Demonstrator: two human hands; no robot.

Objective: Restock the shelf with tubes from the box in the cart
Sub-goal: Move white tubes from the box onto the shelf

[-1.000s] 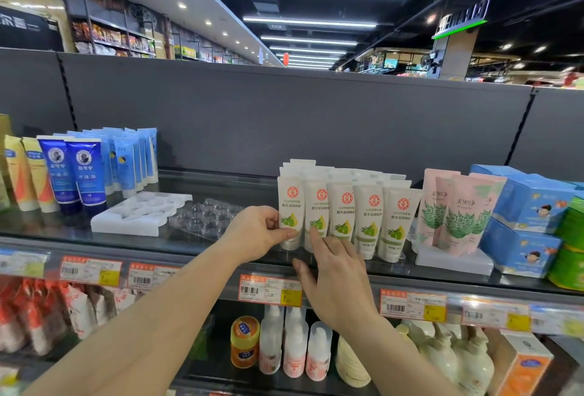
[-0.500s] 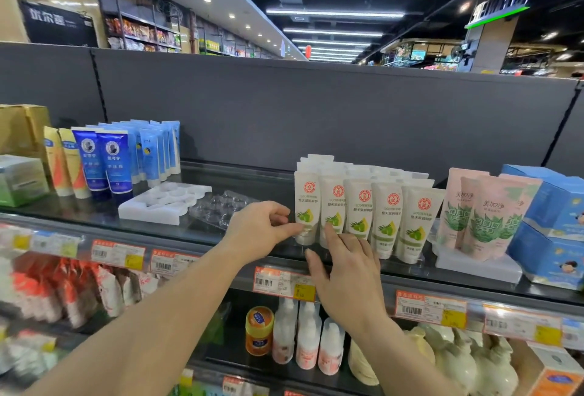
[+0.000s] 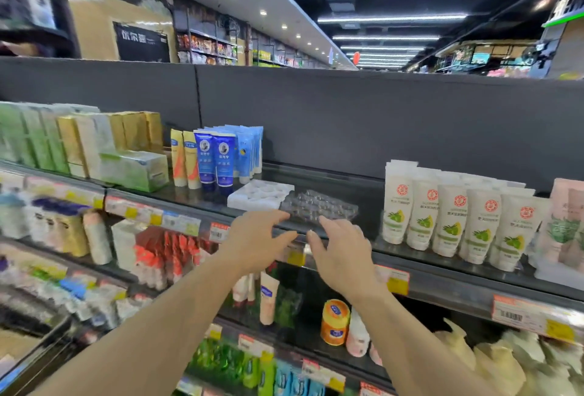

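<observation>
Hands point(image 3: 297, 244) now off tubes point(image 3: 455, 218), seemingly empty.

"Where are the arms?"
"Both bare forearms reach up from six o'clock, converging toward twelve."
"And the hands?"
"Left hand point(image 3: 257, 239) is palm down, fingers spread and loosely bent, holding nothing. Right hand point(image 3: 343, 252) is just beside it at three o'clock, fingers relaxed and apart, thumb pointing toward the left."

Hands: left hand point(image 3: 257, 239) and right hand point(image 3: 343, 253) empty, fingers relaxed, at shelf point(image 3: 442, 272) edge.
Trays: clear tray point(image 3: 319, 206) beside white tray point(image 3: 259, 195).
Tubes: white tubes point(image 3: 455, 215) upright, right.
</observation>
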